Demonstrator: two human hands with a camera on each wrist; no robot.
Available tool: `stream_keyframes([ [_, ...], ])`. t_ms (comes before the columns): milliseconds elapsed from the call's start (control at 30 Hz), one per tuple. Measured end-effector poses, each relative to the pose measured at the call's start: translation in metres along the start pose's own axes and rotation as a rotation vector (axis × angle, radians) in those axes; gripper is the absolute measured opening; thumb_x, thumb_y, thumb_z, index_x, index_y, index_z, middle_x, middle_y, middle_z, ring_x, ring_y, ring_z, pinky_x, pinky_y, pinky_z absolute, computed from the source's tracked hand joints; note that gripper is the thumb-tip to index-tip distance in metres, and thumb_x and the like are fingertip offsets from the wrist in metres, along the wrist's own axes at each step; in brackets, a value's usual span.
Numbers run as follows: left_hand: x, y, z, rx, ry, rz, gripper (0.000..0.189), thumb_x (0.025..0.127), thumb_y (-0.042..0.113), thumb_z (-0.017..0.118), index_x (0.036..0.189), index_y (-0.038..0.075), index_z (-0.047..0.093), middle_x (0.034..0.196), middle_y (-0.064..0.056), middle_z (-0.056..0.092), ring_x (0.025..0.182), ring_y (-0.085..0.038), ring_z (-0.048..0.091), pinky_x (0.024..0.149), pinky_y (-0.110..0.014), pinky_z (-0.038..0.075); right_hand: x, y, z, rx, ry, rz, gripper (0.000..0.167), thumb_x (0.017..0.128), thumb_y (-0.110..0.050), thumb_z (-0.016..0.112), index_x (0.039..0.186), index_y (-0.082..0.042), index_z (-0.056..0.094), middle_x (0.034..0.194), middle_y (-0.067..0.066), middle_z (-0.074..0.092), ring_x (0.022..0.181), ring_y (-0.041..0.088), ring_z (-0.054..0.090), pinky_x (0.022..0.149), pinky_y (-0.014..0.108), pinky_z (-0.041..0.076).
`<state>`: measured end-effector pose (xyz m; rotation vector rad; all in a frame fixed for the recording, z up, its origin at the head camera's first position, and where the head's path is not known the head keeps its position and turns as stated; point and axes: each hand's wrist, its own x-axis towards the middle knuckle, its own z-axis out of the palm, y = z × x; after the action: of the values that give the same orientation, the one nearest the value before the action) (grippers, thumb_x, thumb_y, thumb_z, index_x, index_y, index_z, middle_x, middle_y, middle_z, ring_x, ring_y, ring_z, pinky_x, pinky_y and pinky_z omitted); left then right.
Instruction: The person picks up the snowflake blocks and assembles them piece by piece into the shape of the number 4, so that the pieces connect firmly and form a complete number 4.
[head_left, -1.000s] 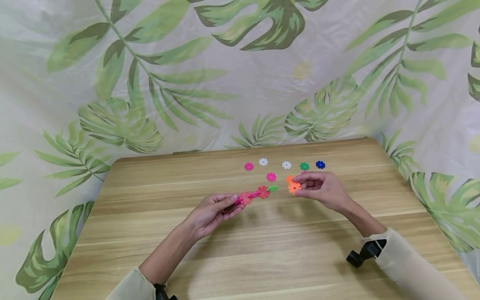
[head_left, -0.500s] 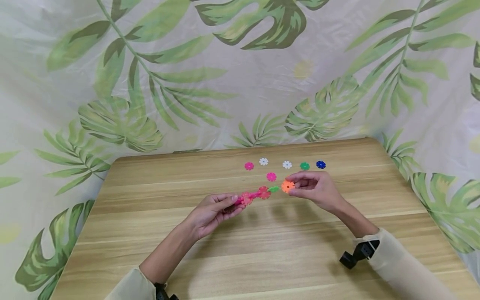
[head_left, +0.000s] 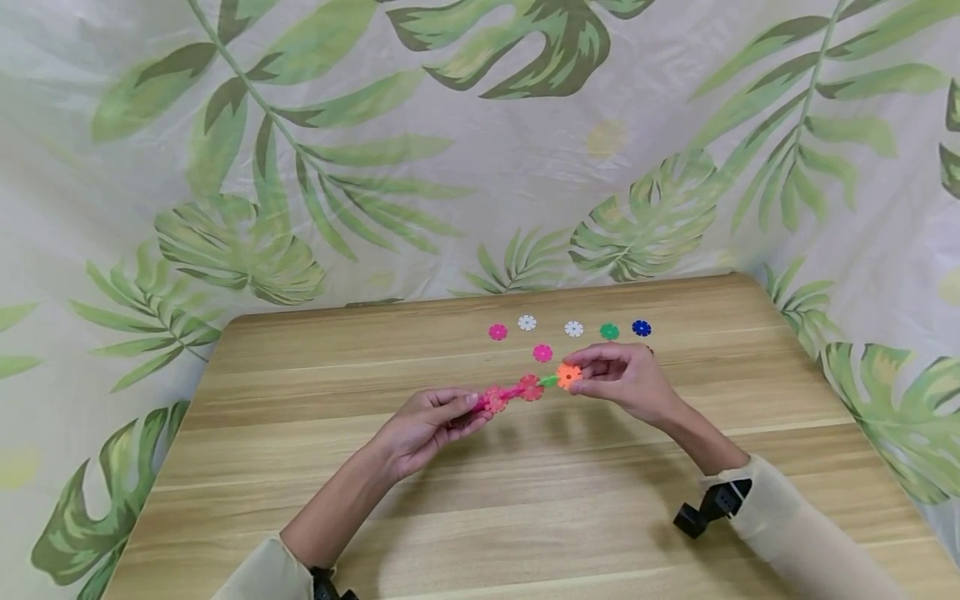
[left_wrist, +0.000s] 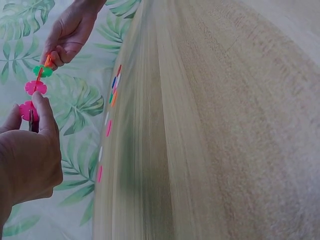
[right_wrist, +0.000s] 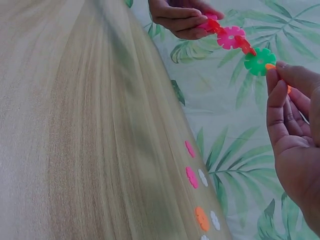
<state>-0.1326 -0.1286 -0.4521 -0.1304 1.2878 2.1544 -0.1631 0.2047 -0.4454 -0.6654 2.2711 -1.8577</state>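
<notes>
My left hand (head_left: pixel 427 429) grips one end of a chain of interlocked plastic snowflake discs, held above the table. Pink and red discs alternate along it, with a red disc (head_left: pixel 531 387) near the far end and a green disc (right_wrist: pixel 257 62) at the tip. Between thumb and fingers, my right hand (head_left: pixel 630 383) pinches an orange disc (head_left: pixel 568 376) by its edge. The orange disc meets the green one; whether their slots are engaged I cannot tell. Fingers partly cover the held end of the chain.
Loose discs lie flat toward the table's far edge: two pink (head_left: pixel 542 353), white (head_left: pixel 573 328), green (head_left: pixel 609 332) and blue (head_left: pixel 641 328). Another orange disc (right_wrist: pixel 201 219) shows in the right wrist view. A leaf-patterned cloth (head_left: pixel 375 167) hangs behind the wooden table (head_left: pixel 450 525).
My right hand has moved left with the orange disc, closing the gap to the green disc at the chain's end. The left hand has stayed nearly still.
</notes>
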Motion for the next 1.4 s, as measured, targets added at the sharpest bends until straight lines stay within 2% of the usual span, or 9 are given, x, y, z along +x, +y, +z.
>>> stream_keyframes([
  [400, 0.000, -0.002, 0.000, 0.064, 0.028, 0.028, 0.022, 0.106, -0.003, 0.059, 0.106, 0.001, 0.080, 0.110, -0.014, 0.073, 0.101, -0.018, 0.075, 0.096, -0.030, 0.060, 0.001, 0.000, 0.001, -0.062, -0.001, 0.002, 0.029, 0.087, -0.001, 0.086, 0.114, 0.001, 0.079, 0.092, 0.006, 0.075, 0.074, 0.014, 0.071, 0.057, 0.023, 0.056],
  [633, 0.000, -0.004, 0.000, 0.077, 0.040, 0.023, 0.018, 0.105, -0.004, 0.060, 0.108, -0.003, 0.078, 0.111, -0.016, 0.073, 0.100, -0.020, 0.076, 0.097, -0.031, 0.060, 0.002, -0.004, 0.002, -0.037, -0.017, 0.000, 0.031, 0.086, 0.003, 0.084, 0.117, 0.003, 0.078, 0.095, 0.010, 0.073, 0.074, 0.014, 0.070, 0.061, 0.025, 0.059],
  [800, -0.001, -0.004, 0.000, 0.069, -0.019, -0.002, 0.015, 0.104, -0.002, 0.063, 0.114, -0.004, 0.074, 0.111, -0.017, 0.075, 0.100, -0.021, 0.077, 0.097, -0.033, 0.060, 0.004, -0.005, 0.002, -0.043, -0.026, -0.008, 0.031, 0.089, 0.001, 0.082, 0.120, 0.002, 0.077, 0.096, 0.010, 0.072, 0.077, 0.014, 0.068, 0.062, 0.024, 0.058],
  [1000, -0.001, -0.005, 0.002, 0.078, -0.061, -0.027, 0.015, 0.103, -0.001, 0.065, 0.115, -0.001, 0.074, 0.108, -0.014, 0.078, 0.099, -0.021, 0.078, 0.094, -0.034, 0.062, 0.008, -0.006, 0.003, -0.034, -0.004, 0.007, 0.031, 0.092, -0.003, 0.082, 0.122, 0.001, 0.076, 0.106, 0.008, 0.074, 0.084, 0.015, 0.070, 0.069, 0.028, 0.063],
  [1267, 0.000, -0.004, 0.005, 0.093, -0.057, -0.047, 0.018, 0.107, 0.004, 0.061, 0.120, -0.004, 0.070, 0.109, -0.015, 0.078, 0.099, -0.021, 0.077, 0.094, -0.034, 0.062, 0.014, -0.011, 0.003, -0.049, -0.003, 0.052, 0.030, 0.094, -0.009, 0.082, 0.123, -0.005, 0.077, 0.100, 0.010, 0.075, 0.086, 0.027, 0.072, 0.068, 0.027, 0.061],
  [1400, 0.002, -0.004, 0.007, 0.144, -0.049, -0.049, 0.017, 0.107, 0.004, 0.061, 0.119, -0.004, 0.070, 0.108, -0.016, 0.079, 0.096, -0.021, 0.078, 0.092, -0.035, 0.062, 0.016, -0.012, 0.003, -0.040, -0.009, 0.066, 0.030, 0.094, -0.009, 0.081, 0.123, -0.004, 0.076, 0.099, 0.012, 0.076, 0.087, 0.030, 0.072, 0.070, 0.026, 0.061],
])
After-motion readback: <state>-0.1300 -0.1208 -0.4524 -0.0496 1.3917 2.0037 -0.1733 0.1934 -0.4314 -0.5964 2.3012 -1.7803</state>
